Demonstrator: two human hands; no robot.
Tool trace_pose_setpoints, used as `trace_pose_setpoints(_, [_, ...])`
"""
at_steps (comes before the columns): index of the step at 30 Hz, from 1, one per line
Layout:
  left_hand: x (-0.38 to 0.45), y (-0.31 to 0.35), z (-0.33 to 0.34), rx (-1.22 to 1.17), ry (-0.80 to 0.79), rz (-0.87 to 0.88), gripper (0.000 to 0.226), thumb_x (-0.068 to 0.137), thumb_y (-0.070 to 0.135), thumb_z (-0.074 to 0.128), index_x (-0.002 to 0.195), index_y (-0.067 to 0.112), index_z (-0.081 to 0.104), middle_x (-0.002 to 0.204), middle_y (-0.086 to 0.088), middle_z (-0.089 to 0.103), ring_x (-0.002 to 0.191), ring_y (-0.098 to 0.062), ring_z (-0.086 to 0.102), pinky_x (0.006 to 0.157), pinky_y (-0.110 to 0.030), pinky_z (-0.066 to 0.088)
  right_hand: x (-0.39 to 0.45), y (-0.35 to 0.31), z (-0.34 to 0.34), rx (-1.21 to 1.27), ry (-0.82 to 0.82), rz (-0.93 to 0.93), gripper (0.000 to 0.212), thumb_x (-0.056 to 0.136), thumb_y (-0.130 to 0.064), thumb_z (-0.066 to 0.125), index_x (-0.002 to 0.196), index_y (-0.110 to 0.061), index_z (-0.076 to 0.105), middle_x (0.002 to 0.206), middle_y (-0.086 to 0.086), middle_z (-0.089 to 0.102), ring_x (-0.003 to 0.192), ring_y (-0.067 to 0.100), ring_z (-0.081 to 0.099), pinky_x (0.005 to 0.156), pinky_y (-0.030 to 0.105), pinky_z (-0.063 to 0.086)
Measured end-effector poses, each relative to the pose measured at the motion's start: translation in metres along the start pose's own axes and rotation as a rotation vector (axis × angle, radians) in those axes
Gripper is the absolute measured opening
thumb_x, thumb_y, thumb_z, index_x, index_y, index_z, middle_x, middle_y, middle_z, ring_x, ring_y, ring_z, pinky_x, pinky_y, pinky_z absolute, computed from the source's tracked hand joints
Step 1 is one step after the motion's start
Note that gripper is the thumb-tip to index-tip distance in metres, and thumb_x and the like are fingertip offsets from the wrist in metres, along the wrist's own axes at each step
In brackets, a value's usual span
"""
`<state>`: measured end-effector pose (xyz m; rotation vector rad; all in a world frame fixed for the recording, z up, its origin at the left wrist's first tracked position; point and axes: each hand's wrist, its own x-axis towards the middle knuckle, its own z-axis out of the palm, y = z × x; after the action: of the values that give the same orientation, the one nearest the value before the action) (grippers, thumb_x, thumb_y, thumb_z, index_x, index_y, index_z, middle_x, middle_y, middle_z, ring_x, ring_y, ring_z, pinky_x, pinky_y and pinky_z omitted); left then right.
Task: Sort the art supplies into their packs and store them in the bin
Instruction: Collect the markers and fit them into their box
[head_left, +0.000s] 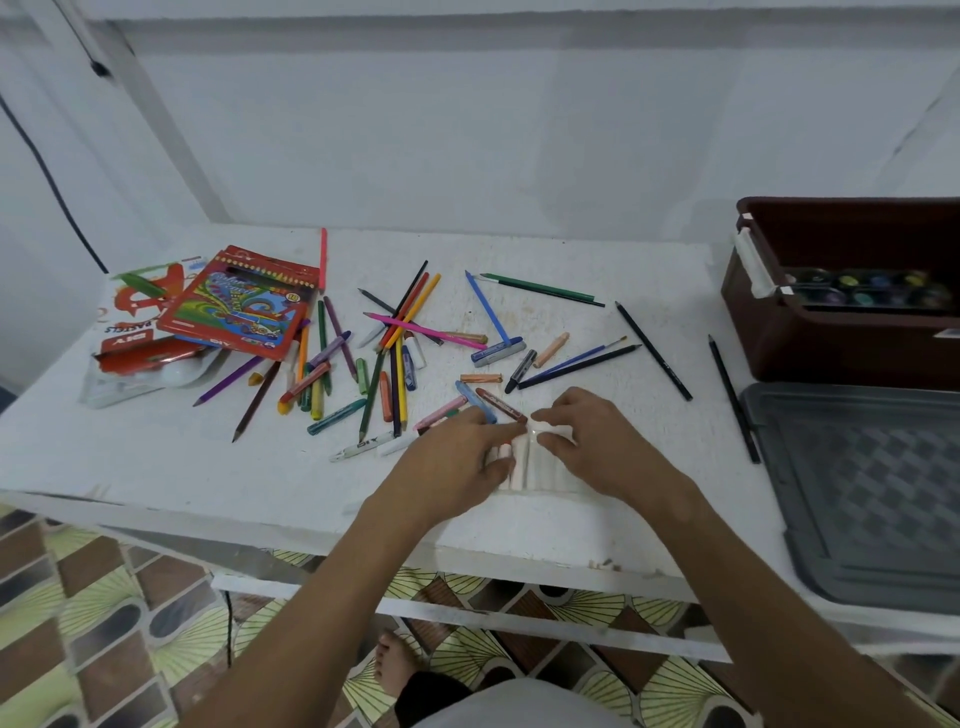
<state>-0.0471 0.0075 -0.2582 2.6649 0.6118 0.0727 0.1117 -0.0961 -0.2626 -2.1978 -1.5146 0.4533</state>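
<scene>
A white ribbed pastel tray (524, 467) lies on the white table (208, 467) near its front edge. My left hand (452, 462) covers the tray's left part, thumb pressed on it and fingers curled over its far edge. My right hand (602, 441) pinches the tray's far edge between forefinger and thumb. A brown pastel (500, 404) lies slanted just beyond, its near end touching my left fingertips. Several coloured pencils (400, 332) and pastels (384, 389) lie scattered across the middle. The brown bin (831, 343) stands at the right.
A red coloured-pencil pack (239, 306) rests on a pastel pack (130, 317) and a clear bag (140, 379) at the left. Paint pots (862, 291) sit inside the bin. A grey lid (872, 493) lies in front of it. Black pencils (654, 351) lie towards the right.
</scene>
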Motion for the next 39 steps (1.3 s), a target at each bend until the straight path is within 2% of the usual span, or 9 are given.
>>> trace_pose_setpoints(3, [0.001,0.003,-0.001,0.032,-0.001,0.024,0.037,0.096,0.04,0.044,0.132,0.036,0.053,0.101,0.001,0.052,0.087,-0.015,0.053,0.071,-0.035,0.05,0.007,0.0,0.0,-0.038,-0.028,0.011,0.033,0.09,-0.027,0.061,0.123,-0.021,0.062,0.11,0.0,0.06,0.098,0.013,0.055,0.087,0.024,0.046])
trace_pose_setpoints(9, [0.007,0.01,0.007,0.156,0.068,-0.013,0.038,0.093,0.053,0.042,0.118,0.032,0.061,0.09,0.002,0.052,0.077,-0.013,0.052,0.059,-0.026,0.043,0.014,-0.003,0.005,-0.027,-0.058,0.038,0.031,0.088,-0.031,0.064,0.117,-0.021,0.066,0.099,0.0,0.058,0.083,0.009,0.05,0.074,0.019,0.038])
trace_pose_setpoints(12, [0.009,0.012,0.01,0.158,0.077,-0.031,0.039,0.093,0.052,0.045,0.124,0.032,0.056,0.097,0.001,0.055,0.082,-0.015,0.058,0.061,-0.029,0.049,0.014,-0.003,0.005,-0.011,-0.042,0.033,0.028,0.089,-0.028,0.062,0.115,-0.019,0.068,0.099,0.001,0.06,0.086,0.011,0.053,0.077,0.02,0.041])
trace_pose_setpoints(22, [0.005,0.006,0.012,0.187,0.098,-0.04,0.039,0.094,0.053,0.038,0.11,0.03,0.065,0.088,0.003,0.045,0.081,-0.014,0.05,0.06,-0.03,0.046,0.012,-0.004,0.007,-0.086,0.016,-0.063,0.026,0.093,-0.027,0.055,0.113,-0.017,0.069,0.099,-0.001,0.066,0.09,0.013,0.057,0.077,0.023,0.045])
trace_pose_setpoints(26, [0.004,0.008,0.014,0.038,0.125,-0.104,0.037,0.091,0.053,0.049,0.116,0.031,0.064,0.1,0.002,0.055,0.089,-0.012,0.053,0.069,-0.031,0.05,0.008,-0.001,0.008,-0.048,0.023,-0.064,0.028,0.09,-0.03,0.06,0.114,-0.019,0.068,0.101,-0.003,0.066,0.092,0.01,0.056,0.082,0.025,0.048])
trace_pose_setpoints(30, [0.002,0.003,0.007,-0.143,0.16,-0.18,0.039,0.084,0.055,0.059,0.103,0.022,0.07,0.092,0.002,0.058,0.079,-0.012,0.055,0.062,-0.027,0.044,0.001,-0.001,0.007,0.021,0.034,-0.089,0.03,0.084,-0.031,0.068,0.112,-0.02,0.069,0.094,-0.006,0.058,0.084,0.006,0.054,0.072,0.017,0.042])
trace_pose_setpoints(32, [-0.002,-0.004,0.004,-0.145,0.158,-0.212,0.039,0.084,0.049,0.063,0.111,0.022,0.068,0.103,0.001,0.058,0.09,-0.013,0.055,0.069,-0.025,0.041,-0.004,-0.002,0.008,0.058,0.037,-0.069,0.031,0.082,-0.034,0.07,0.11,-0.021,0.07,0.092,-0.011,0.054,0.076,0.0,0.05,0.068,0.01,0.036])
trace_pose_setpoints(34, [-0.007,-0.011,0.002,-0.127,0.14,-0.237,0.036,0.085,0.043,0.064,0.113,0.021,0.068,0.104,0.001,0.056,0.088,-0.012,0.053,0.07,-0.023,0.038,-0.007,-0.003,0.011,0.082,0.003,-0.049,0.031,0.081,-0.036,0.07,0.109,-0.023,0.07,0.092,-0.012,0.055,0.073,-0.002,0.049,0.065,0.008,0.033])
trace_pose_setpoints(39, [-0.013,-0.02,0.004,-0.119,0.115,-0.241,0.031,0.089,0.032,0.062,0.117,0.019,0.067,0.099,0.004,0.052,0.079,-0.008,0.046,0.071,-0.02,0.035,-0.008,-0.009,0.015,0.057,-0.069,-0.035,0.03,0.084,-0.037,0.066,0.111,-0.024,0.069,0.095,-0.007,0.059,0.083,0.004,0.053,0.073,0.016,0.04])
